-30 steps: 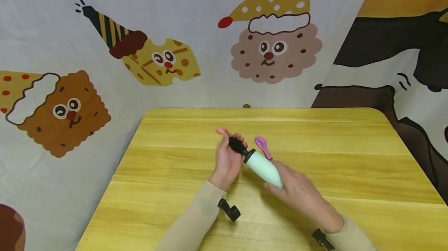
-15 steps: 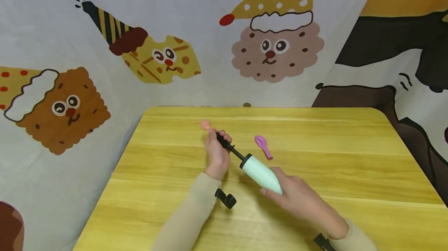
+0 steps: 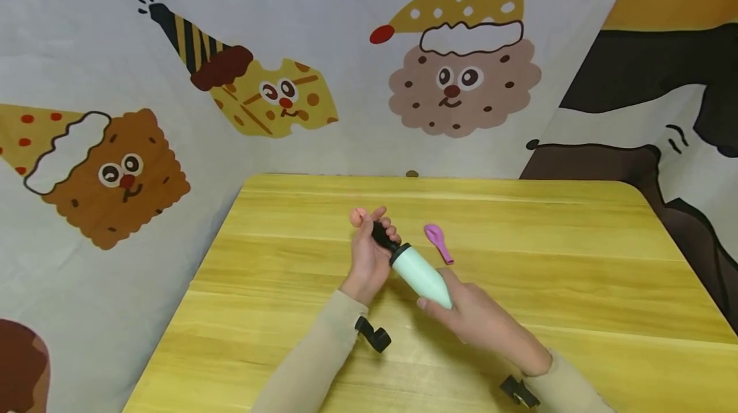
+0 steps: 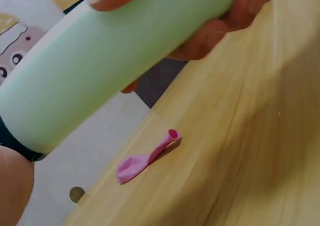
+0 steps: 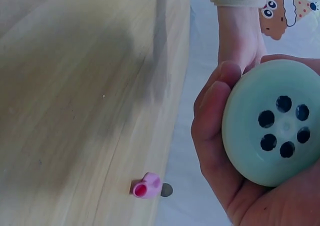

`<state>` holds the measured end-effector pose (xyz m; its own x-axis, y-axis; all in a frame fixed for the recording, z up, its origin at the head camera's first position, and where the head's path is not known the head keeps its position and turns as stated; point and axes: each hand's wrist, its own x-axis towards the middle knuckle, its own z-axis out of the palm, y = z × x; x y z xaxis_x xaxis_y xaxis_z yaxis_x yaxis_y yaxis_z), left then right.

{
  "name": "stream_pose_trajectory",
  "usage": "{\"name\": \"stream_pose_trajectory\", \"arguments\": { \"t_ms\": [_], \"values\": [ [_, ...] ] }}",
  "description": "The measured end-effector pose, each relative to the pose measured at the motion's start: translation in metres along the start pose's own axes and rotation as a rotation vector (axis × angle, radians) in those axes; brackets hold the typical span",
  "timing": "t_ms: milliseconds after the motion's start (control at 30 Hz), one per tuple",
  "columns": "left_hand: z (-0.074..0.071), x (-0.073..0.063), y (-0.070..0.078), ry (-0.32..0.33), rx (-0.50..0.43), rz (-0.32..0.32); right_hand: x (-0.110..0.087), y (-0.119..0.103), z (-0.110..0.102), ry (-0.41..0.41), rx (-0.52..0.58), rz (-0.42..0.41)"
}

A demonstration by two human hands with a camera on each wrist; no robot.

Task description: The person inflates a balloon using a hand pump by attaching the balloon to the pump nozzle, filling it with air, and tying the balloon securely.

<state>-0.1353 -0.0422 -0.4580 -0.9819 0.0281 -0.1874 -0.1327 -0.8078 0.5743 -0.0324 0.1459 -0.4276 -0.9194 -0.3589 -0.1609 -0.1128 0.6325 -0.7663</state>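
A pale cloth (image 3: 357,153) printed with cartoon biscuits and cheese in party hats hangs behind my wood-grained yellow surface (image 3: 259,278). The pump (image 3: 419,275) I hold is a smooth mint-green cylinder, with a black collar where it meets a slimmer black end; its other end is rounded and, seen from my right wrist, carries a ring of six dark holes. A limp coral balloon (image 3: 357,218), small and crumpled, pokes out past my left thumb. On the surface, just beyond the pump and apart from it, a flat pink balloon (image 3: 438,243) lies with its open neck towards me. Black wrist mounts (image 3: 375,336) sit at my beige sleeves (image 3: 323,349). My left hand (image 3: 370,259) is curled round the black end, one finger sticking out, and it hides how that end meets the coral balloon, so I can't tell whether the two are joined. My right hand (image 3: 475,314) is wrapped round the green body near its rounded end, its fingers spread only as wide as the cylinder. The pump slants between my hands, tilted above the surface.
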Motion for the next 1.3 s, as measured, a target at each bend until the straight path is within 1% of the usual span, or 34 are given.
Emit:
{"name": "stream_pose_trajectory", "arguments": {
  "t_ms": [67, 100, 200, 267, 333, 467, 567, 667, 767, 867, 967, 1033, 1100, 1200, 1300],
  "values": [
    [-0.002, -0.001, 0.000, 0.018, 0.014, 0.001, 0.000, 0.001, 0.000, -0.021, 0.022, 0.003],
    [-0.002, -0.001, 0.000, 0.034, 0.037, 0.016, 0.000, 0.001, 0.001, -0.030, 0.029, 0.004],
    [-0.003, -0.001, 0.000, 0.097, 0.135, 0.107, -0.001, 0.000, 0.004, -0.042, 0.043, 0.010],
    [-0.004, 0.001, 0.001, 0.135, 0.180, 0.165, -0.004, 0.000, 0.006, -0.028, 0.022, 0.009],
    [-0.005, 0.004, 0.005, 0.161, 0.195, 0.206, -0.007, 0.000, 0.007, -0.008, -0.014, 0.001],
    [-0.009, 0.012, 0.019, 0.202, 0.193, 0.243, -0.017, 0.000, 0.006, 0.017, -0.078, -0.024],
    [-0.012, 0.016, 0.030, 0.221, 0.178, 0.265, -0.028, 0.001, 0.004, 0.023, -0.111, -0.024],
    [-0.012, 0.015, 0.035, 0.217, 0.169, 0.268, -0.034, 0.001, 0.005, 0.020, -0.134, -0.030],
    [-0.011, 0.012, 0.031, 0.199, 0.173, 0.255, -0.032, 0.000, 0.006, 0.023, -0.147, -0.043],
    [-0.007, 0.008, 0.022, 0.177, 0.202, 0.236, -0.024, -0.003, 0.009, 0.032, -0.139, -0.040],
    [-0.003, 0.002, 0.011, 0.163, 0.243, 0.188, -0.011, -0.006, 0.011, 0.041, -0.127, -0.020],
    [-0.001, -0.001, 0.004, 0.161, 0.269, 0.160, -0.004, -0.008, 0.012, 0.039, -0.117, -0.017],
    [-0.001, -0.002, 0.002, 0.166, 0.285, 0.148, 0.003, -0.009, 0.013, 0.030, -0.105, -0.012],
    [-0.001, 0.002, 0.004, 0.177, 0.293, 0.171, 0.008, -0.008, 0.013, 0.025, -0.087, -0.010],
    [0.001, 0.010, 0.012, 0.180, 0.291, 0.195, 0.009, -0.008, 0.010, 0.033, -0.087, -0.007]
  ]
}}
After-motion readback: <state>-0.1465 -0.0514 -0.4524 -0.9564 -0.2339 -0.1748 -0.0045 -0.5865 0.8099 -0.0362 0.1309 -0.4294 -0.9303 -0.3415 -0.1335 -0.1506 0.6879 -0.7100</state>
